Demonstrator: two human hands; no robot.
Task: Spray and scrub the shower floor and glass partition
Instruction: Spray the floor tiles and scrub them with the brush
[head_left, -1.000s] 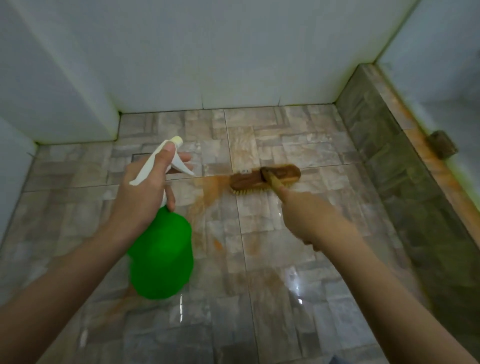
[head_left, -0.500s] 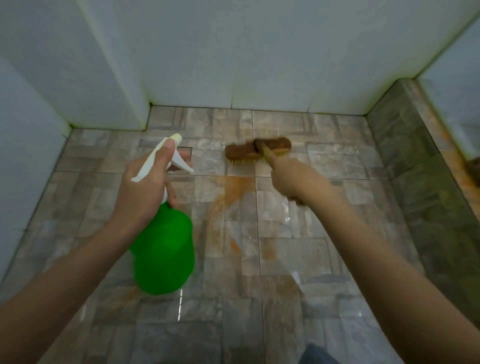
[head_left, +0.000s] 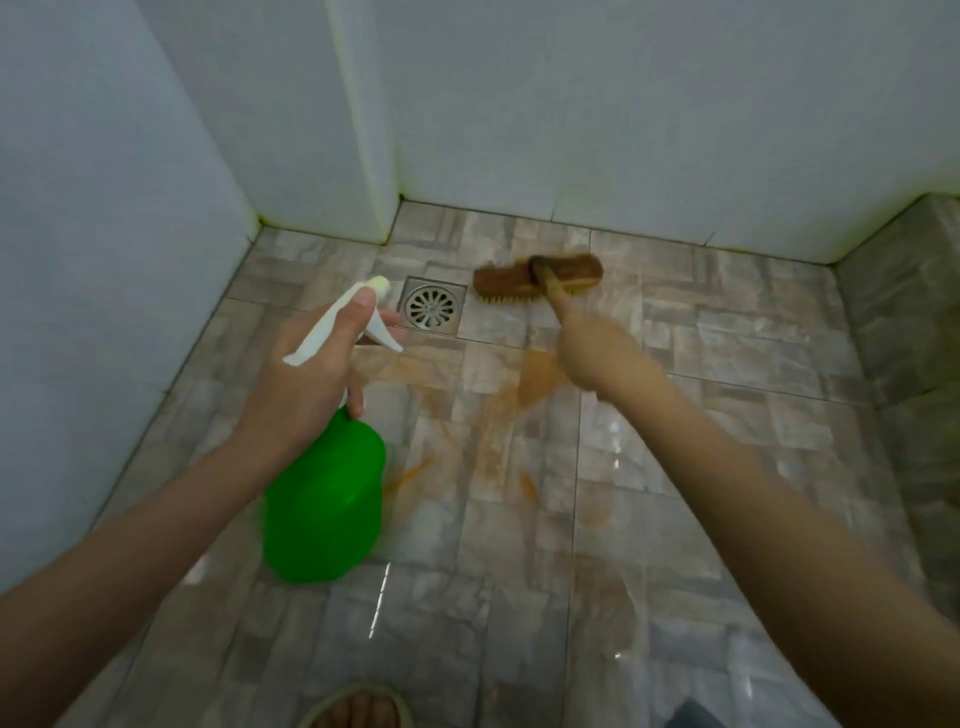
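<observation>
My left hand (head_left: 306, 379) grips the white trigger head of a green spray bottle (head_left: 324, 506), held above the wet, grey-brown tiled shower floor (head_left: 701, 395). My right hand (head_left: 597, 353) holds the wooden handle of a brown scrub brush (head_left: 537, 278). The brush head lies bristles down on the tiles near the back wall, just right of a square metal drain (head_left: 431, 309). An orange-brown stain (head_left: 524, 395) streaks the tiles between my hands.
White walls (head_left: 623, 104) close the back and left, with a jutting corner column (head_left: 358, 156). A raised tiled ledge (head_left: 904, 322) runs along the right side. A sandalled foot (head_left: 358, 709) shows at the bottom edge.
The brush has moved away from me toward the back wall, past the stain. The view has shifted, and the drain now shows beside the spray nozzle. My left hand keeps its hold on the bottle.
</observation>
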